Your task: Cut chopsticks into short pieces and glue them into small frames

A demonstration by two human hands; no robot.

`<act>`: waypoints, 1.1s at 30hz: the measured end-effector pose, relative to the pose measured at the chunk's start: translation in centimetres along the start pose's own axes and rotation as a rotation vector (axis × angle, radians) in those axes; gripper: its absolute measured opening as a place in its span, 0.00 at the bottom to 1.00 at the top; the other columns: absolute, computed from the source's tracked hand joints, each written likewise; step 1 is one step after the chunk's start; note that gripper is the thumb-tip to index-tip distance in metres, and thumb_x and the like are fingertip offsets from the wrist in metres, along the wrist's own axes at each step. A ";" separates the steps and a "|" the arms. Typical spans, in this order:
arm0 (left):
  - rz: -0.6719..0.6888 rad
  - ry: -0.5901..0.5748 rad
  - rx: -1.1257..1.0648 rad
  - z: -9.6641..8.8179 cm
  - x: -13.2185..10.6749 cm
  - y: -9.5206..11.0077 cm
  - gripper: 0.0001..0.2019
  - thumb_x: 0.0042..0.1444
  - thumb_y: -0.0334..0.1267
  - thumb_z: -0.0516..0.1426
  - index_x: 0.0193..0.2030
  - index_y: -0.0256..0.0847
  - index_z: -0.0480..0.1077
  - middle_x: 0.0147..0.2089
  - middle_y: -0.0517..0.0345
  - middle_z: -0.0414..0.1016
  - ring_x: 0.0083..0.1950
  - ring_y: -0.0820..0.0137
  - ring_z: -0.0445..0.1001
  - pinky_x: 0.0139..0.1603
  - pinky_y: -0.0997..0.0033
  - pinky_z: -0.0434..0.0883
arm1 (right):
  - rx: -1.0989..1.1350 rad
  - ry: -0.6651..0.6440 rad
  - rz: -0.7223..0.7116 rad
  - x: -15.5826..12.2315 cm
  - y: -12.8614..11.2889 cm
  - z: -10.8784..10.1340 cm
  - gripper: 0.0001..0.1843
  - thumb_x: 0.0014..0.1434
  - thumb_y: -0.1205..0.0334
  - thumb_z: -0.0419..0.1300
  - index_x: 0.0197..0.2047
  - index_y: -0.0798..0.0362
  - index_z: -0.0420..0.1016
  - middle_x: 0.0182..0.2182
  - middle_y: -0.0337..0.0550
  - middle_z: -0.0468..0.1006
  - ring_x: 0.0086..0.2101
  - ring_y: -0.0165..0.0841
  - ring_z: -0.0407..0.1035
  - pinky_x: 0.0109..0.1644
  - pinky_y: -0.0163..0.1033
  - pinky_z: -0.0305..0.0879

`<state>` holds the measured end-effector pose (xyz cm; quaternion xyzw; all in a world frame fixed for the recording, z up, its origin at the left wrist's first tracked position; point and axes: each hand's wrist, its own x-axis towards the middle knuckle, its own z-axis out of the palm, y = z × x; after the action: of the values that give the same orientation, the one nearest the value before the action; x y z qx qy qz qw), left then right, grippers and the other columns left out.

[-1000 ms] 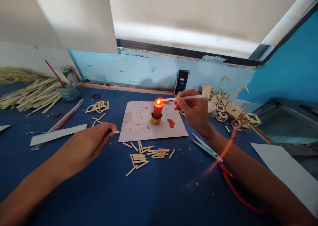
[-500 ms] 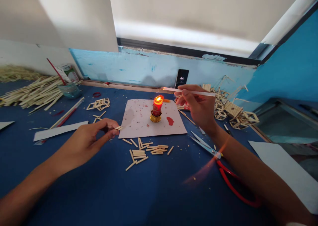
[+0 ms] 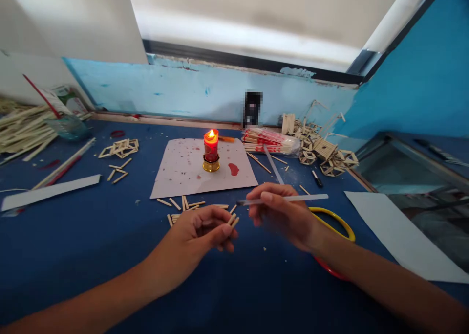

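Observation:
My left hand pinches two short wooden sticks between thumb and fingers, in front of the paper sheet. My right hand holds a translucent glue stick like a pen. Its darkened tip points left, close above the sticks in my left hand but seemingly apart from them. Behind both hands a lit red candle stands in a gold holder on a wax-spotted paper sheet. Loose short sticks lie before the sheet, partly hidden by my left hand.
Scissors with red and yellow handles lie under my right forearm. Small stick frames sit left, and stick models right. A bag of red-marked sticks, a dark phone and a glass jar stand toward the wall.
My right hand has brought the glue stick from beside the candle down toward me; its glowing tip is now dark. My left hand has moved right with its sticks, and the view has shifted.

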<state>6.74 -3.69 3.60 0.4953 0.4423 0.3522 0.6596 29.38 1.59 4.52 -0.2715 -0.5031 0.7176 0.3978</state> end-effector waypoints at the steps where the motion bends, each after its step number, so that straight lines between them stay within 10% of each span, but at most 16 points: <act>1: -0.010 -0.009 -0.013 0.4 0.3 -0.5 0.09 0.62 0.46 0.65 0.42 0.44 0.76 0.37 0.61 0.83 0.35 0.71 0.81 0.38 0.72 0.74 | 0.025 0.027 0.029 -0.2 0.6 -0.3 0.10 0.61 0.53 0.70 0.40 0.51 0.84 0.27 0.39 0.81 0.26 0.30 0.73 0.32 0.36 0.68; 12: -0.123 0.008 -0.066 0.6 1.3 -2.6 0.11 0.62 0.48 0.66 0.41 0.45 0.75 0.34 0.62 0.81 0.32 0.73 0.80 0.34 0.76 0.74 | 0.206 0.130 0.236 0.5 2.4 -1.6 0.10 0.53 0.59 0.76 0.33 0.51 0.81 0.24 0.36 0.77 0.28 0.29 0.69 0.38 0.34 0.66; 18: -0.136 0.031 -0.219 0.6 0.8 -2.5 0.11 0.60 0.48 0.68 0.39 0.46 0.75 0.35 0.61 0.84 0.35 0.72 0.83 0.36 0.78 0.76 | -0.074 0.170 0.055 -0.2 2.2 -1.1 0.11 0.71 0.51 0.60 0.45 0.45 0.81 0.31 0.39 0.83 0.28 0.30 0.72 0.34 0.36 0.69; 24: -0.023 0.108 -0.311 1.1 0.9 -1.9 0.09 0.56 0.44 0.71 0.37 0.45 0.78 0.34 0.61 0.84 0.35 0.70 0.85 0.39 0.75 0.80 | -0.226 0.090 0.065 -0.8 2.2 0.3 0.13 0.60 0.63 0.73 0.44 0.42 0.76 0.41 0.35 0.85 0.40 0.31 0.78 0.47 0.37 0.75; 33: 0.029 0.226 -0.381 3.4 1.1 -0.7 0.10 0.52 0.37 0.73 0.33 0.41 0.76 0.31 0.64 0.84 0.34 0.76 0.82 0.39 0.83 0.77 | -0.053 0.070 0.011 -0.2 2.5 0.2 0.12 0.54 0.70 0.76 0.35 0.48 0.78 0.34 0.34 0.85 0.34 0.28 0.79 0.39 0.30 0.76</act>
<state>10.36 -4.02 3.07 0.3256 0.4316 0.4922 0.6822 28.54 0.90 2.28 -0.3096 -0.5063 0.6962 0.4039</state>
